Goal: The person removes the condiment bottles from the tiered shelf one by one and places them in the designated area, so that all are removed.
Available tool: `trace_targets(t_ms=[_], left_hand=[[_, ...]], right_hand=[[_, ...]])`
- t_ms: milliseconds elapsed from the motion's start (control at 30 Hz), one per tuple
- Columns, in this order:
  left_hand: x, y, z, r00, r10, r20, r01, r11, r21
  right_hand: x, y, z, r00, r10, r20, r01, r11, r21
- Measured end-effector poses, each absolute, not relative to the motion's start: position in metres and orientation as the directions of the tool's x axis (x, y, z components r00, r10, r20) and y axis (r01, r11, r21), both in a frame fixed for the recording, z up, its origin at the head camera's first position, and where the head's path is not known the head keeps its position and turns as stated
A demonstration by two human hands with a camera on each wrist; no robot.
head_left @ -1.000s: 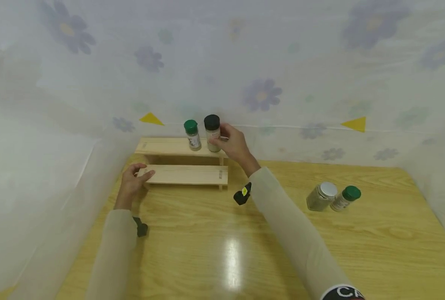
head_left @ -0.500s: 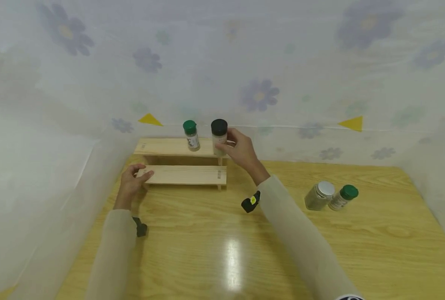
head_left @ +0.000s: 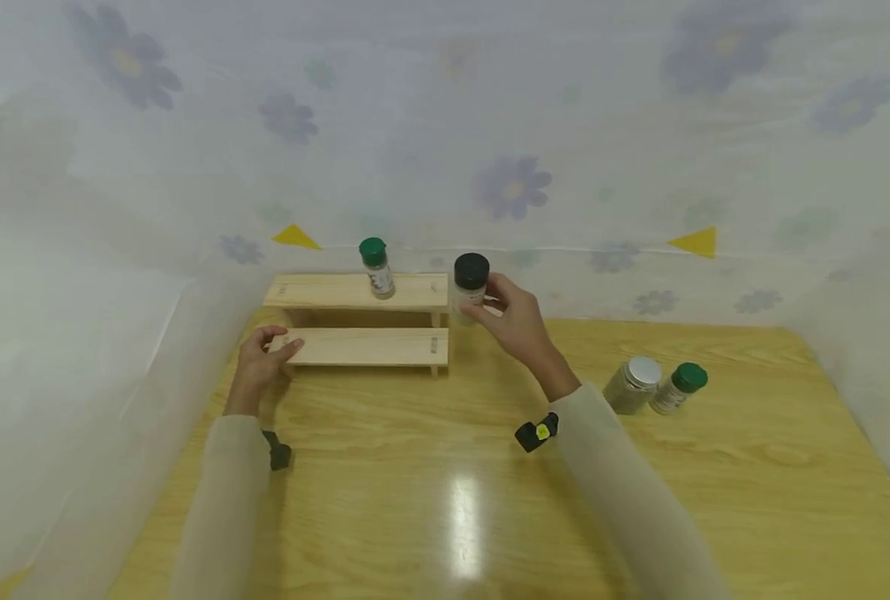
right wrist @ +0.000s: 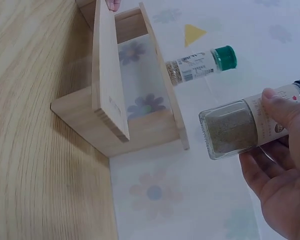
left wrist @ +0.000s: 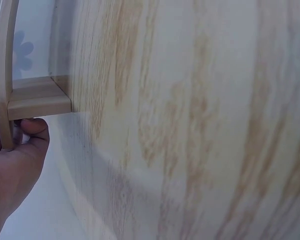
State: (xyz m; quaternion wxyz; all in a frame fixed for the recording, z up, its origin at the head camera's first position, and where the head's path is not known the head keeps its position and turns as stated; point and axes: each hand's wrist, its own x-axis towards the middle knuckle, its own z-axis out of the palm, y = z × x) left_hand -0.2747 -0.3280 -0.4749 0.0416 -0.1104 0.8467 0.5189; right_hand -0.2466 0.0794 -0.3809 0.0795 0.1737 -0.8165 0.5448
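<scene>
My right hand [head_left: 517, 321] grips a glass spice jar [head_left: 471, 287] with a black lid, just off the right end of a two-step wooden rack [head_left: 362, 346]. In the right wrist view the jar [right wrist: 235, 127] shows grey-brown powder and a pale label, its base apart from the rack. With thumb on top and fingers beneath, my left hand [head_left: 260, 360] grips the left end of the lower step; the left wrist view shows that hand [left wrist: 20, 165] around the board's edge. A green-capped spice bottle [head_left: 378, 271] stands on the upper step.
To the right on the wooden table [head_left: 385, 500] stand a silver-lidded jar [head_left: 632, 387] and another green-capped bottle [head_left: 677, 390], side by side. A flowered white sheet [head_left: 415, 125] rises behind the rack, with yellow triangles [head_left: 696, 242] on it.
My right hand has lifted the black-lidded jar from the upper step and carried it right, past the rack's end. My left hand keeps its grip on the lower step.
</scene>
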Motion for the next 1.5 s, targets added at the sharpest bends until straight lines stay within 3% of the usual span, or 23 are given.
trace_targets(t_ms=[133,700,1167,1500], left_hand=[[-0.273,-0.33,-0.474,-0.973,-0.152,-0.174,-0.224,0.437,0.871],[-0.273,-0.334,-0.469,-0.973,-0.156,-0.169,-0.221,0.436,0.873],[-0.273,-0.337,-0.47,-0.972,-0.165,-0.169,-0.226,0.444,0.867],[-0.275,-0.334,-0.47,-0.972,-0.166,-0.164,-0.221,0.435,0.873]], right_hand=[[-0.244,0.099,-0.399,-0.929,-0.172,0.329,-0.369,0.332,-0.868],[-0.183,0.157,-0.406,-0.903,-0.076,0.423,-0.419,0.376,-0.826],[-0.141,0.2,-0.436,-0.943,-0.071,0.326,-0.316,0.503,-0.804],[-0.117,0.224,-0.449,-0.949,-0.067,0.307,-0.297,0.514,-0.805]])
